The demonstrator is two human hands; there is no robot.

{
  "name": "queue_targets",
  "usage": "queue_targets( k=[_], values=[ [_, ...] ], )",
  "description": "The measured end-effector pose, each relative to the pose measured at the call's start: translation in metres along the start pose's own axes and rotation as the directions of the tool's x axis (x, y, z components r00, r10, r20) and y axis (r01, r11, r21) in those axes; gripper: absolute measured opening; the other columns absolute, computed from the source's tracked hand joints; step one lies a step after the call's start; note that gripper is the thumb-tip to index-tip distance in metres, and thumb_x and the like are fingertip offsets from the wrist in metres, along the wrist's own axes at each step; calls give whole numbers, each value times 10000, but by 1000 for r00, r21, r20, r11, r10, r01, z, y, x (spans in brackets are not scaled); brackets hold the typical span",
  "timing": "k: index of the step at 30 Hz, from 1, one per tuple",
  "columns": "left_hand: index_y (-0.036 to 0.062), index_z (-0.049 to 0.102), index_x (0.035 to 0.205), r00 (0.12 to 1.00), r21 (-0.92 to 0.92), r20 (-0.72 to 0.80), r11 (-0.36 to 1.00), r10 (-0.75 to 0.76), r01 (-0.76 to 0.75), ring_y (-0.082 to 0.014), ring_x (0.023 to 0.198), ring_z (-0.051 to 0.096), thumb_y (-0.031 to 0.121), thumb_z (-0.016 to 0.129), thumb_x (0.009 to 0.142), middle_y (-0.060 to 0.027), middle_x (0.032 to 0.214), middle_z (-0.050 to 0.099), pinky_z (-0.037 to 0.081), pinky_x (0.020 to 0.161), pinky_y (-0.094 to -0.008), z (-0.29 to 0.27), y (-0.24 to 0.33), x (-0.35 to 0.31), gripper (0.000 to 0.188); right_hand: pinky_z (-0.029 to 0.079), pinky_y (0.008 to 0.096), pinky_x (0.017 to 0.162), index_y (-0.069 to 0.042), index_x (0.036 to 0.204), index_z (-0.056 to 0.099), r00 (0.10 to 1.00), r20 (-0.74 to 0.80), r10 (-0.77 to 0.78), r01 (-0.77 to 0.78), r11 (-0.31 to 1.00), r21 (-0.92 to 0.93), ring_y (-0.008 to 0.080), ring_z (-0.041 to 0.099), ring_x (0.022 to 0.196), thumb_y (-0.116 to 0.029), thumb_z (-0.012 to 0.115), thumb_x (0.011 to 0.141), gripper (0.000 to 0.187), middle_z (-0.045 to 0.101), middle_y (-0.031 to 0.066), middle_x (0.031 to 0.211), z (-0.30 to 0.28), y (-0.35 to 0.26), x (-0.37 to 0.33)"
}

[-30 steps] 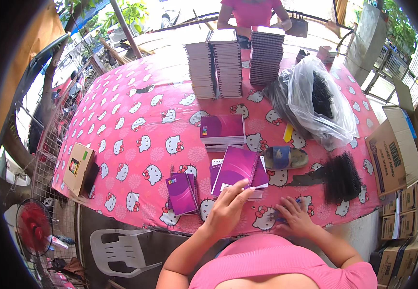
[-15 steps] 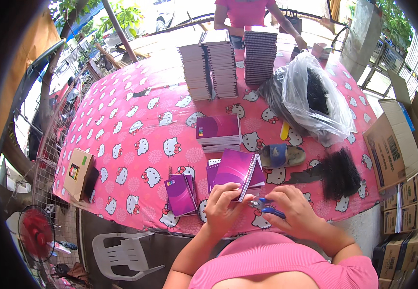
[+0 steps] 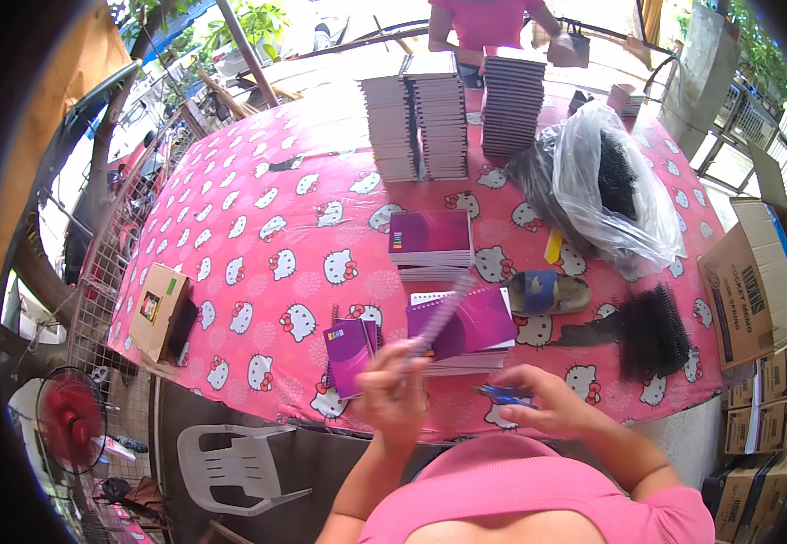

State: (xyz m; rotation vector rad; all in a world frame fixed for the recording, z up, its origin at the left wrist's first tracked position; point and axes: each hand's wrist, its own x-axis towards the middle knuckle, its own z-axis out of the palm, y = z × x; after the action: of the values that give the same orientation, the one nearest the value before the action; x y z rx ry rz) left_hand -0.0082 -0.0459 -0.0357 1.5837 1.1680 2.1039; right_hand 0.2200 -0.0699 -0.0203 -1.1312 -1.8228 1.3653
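The blurred left hand, closed on a thin spiral-bound paper notebook, has tipped it edge-on beside the purple-covered notebook stack, clear of the small blue-handled metal pliers that the right hand still grips.

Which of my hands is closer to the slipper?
Right. Your right hand is on your side of the slipper; your left hand is farther off, to its left.

On the table — slipper right of the notebook pile, tall notebook stacks behind
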Motion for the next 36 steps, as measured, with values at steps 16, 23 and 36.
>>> queue_targets(
  k=[16,23,36],
  values=[
    [76,595,1063,930,589,-280,722,-239,363,-274,1183,499,260,778,809,-107,1244,550,368,992,-439,-80,-46,22,362,490,342,772,-21,1119,645,971,-224,77,-87,995,-39,243,607,833,-293,795,751,481,654,141,980,-47,16,115],
    [72,503,1303,957,270,26,924,-289,272,-231,1242,471,141,745,839,-100,1385,472,394,991,-414,-12,9,55,528,465,261,745,-41,898,607,948,-308,-78,70,997,-37,90,568,832,-48,803,748,247,626,46,957,-54,-8,101],
    [75,565,1283,917,335,348,939,-196,73,-273,1067,505,-20,753,772,-122,1175,498,431,913,-366,14,9,43,553,443,262,832,-70,1023,407,890,-401,-218,319,925,205,96,500,904,109,651,833,357,524,64,1030,20,-6,90]
  ],
)
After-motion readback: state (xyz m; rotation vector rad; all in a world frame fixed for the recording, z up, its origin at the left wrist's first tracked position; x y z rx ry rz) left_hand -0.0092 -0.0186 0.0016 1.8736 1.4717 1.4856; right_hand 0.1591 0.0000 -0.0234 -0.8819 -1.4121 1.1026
